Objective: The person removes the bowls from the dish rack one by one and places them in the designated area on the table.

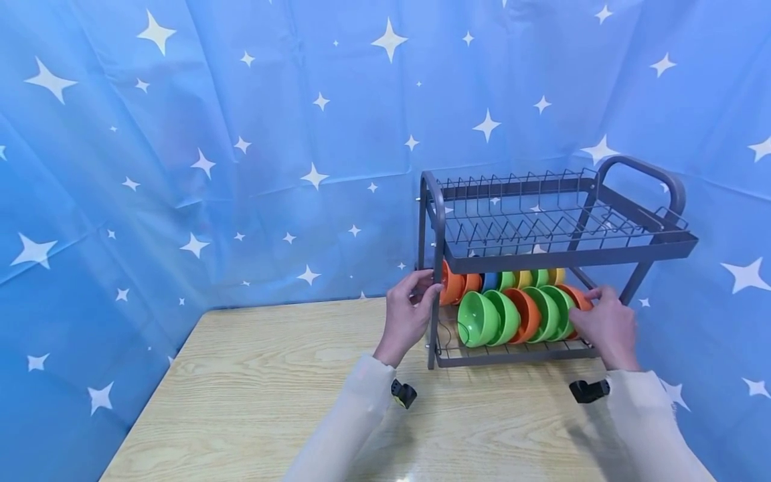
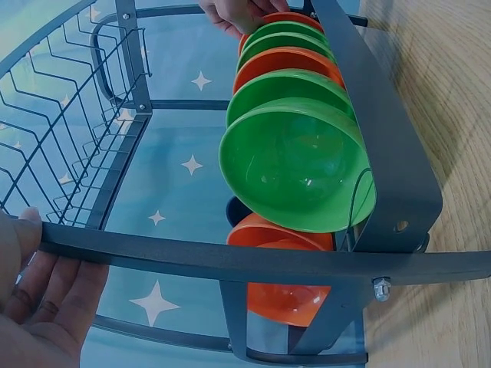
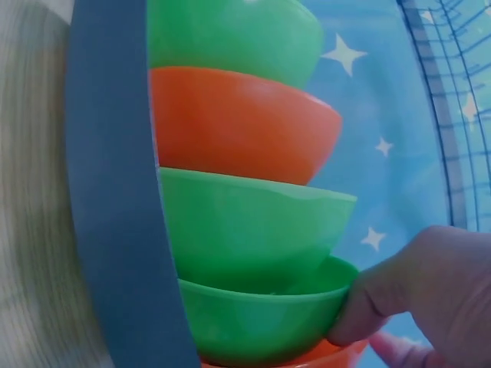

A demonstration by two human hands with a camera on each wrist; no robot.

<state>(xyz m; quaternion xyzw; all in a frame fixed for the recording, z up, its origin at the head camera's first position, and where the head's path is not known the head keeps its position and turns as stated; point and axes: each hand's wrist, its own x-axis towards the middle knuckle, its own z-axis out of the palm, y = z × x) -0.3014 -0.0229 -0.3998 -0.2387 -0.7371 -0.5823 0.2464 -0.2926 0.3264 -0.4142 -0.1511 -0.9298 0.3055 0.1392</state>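
Observation:
A grey two-tier dish rack [image 1: 560, 258] stands on the right side of a wooden table. Its lower tier holds green and orange bowls on edge in a front row, led by a green bowl [image 1: 476, 320], with more coloured bowls behind. My left hand [image 1: 412, 308] grips the rack's front left post [image 2: 230, 261], fingers curled behind it [image 2: 42, 299]. My right hand [image 1: 608, 325] is at the row's right end. It pinches the last orange bowl [image 3: 330, 356], its thumb [image 3: 383, 303] against the neighbouring green bowl's rim [image 3: 261, 322].
The wooden table [image 1: 271, 402] stretches left and forward of the rack. A blue cloth with white stars [image 1: 211, 134] hangs close behind and on both sides. The rack's upper tier is a wire grid [image 1: 542, 221] with handles at each end.

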